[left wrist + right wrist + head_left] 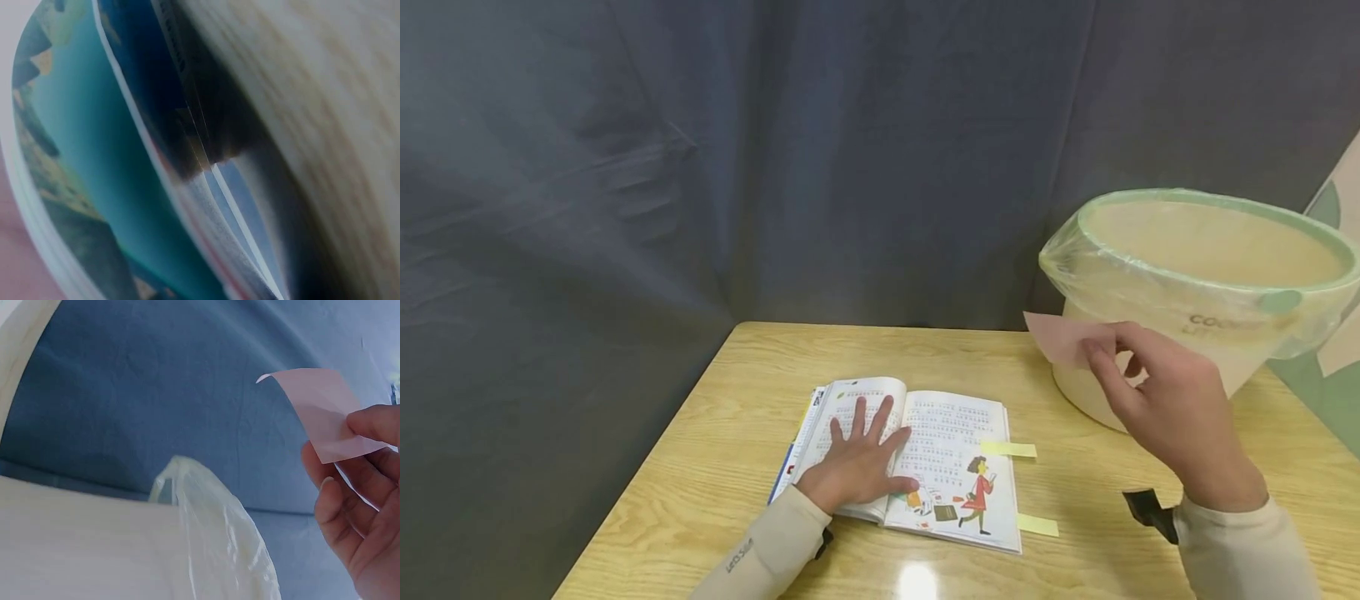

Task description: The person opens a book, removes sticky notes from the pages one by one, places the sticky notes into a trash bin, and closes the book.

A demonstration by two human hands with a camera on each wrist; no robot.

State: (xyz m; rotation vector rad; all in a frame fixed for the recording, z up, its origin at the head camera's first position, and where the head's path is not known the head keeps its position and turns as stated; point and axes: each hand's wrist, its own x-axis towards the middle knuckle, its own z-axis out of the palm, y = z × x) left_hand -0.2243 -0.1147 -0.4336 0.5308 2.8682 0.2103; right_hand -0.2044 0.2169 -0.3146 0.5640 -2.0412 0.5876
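The pink slip point(1060, 337) is pinched between the right hand point(1172, 412)'s thumb and fingers point(1101, 367), raised beside the lined bin point(1202, 283). The left hand point(857, 462) lies flat, fingers spread, on the open book point(947, 442).

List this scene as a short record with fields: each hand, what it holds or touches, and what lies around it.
left hand: left hand lies flat, fingers spread, on the left page of the open illustrated book
right hand: right hand pinches a pink paper sticky note, raised beside the bin
bin: cream round plastic bin with green rim and clear liner, at the table's right
tabs: two yellow paper sticky tabs stick out from the book's right page edge
surface: light wooden table
backdrop: dark grey cloth
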